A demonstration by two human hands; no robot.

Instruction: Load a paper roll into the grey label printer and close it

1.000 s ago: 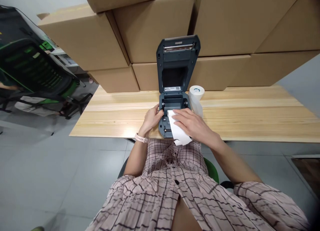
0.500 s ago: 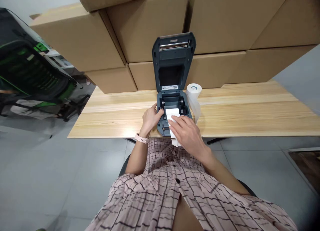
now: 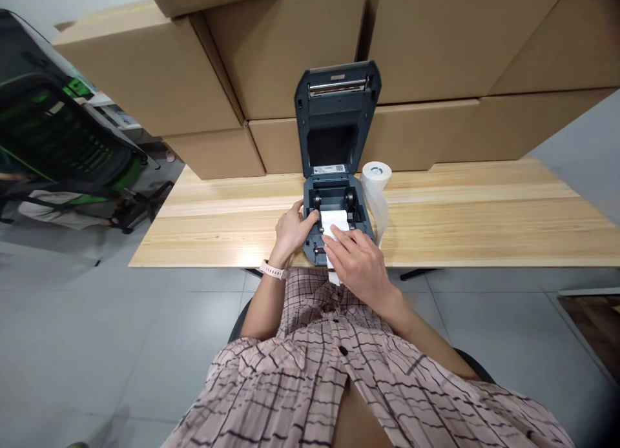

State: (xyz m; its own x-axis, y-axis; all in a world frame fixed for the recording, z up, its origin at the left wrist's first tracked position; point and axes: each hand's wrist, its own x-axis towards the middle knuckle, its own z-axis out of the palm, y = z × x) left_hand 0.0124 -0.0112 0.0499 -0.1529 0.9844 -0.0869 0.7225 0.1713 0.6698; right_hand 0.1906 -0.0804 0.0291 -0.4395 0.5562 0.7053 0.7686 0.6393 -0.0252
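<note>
A dark grey label printer stands at the near edge of a wooden table, its lid swung up. A white paper strip lies across its open bay and hangs over the front. My left hand grips the printer's left side, thumb at the bay's edge. My right hand lies flat on the strip, fingers stretched out and pressing it down. A white paper roll stands just right of the printer, its tail running towards the bay.
Large cardboard boxes are stacked along the back of the table, right behind the printer lid. A black and green mesh chair stands at the left on the grey tiled floor. My checked dress fills the lower view.
The strip went from skewed to lying straight in the bay. My right hand slid left and nearer over it. My left hand stayed on the printer's side.
</note>
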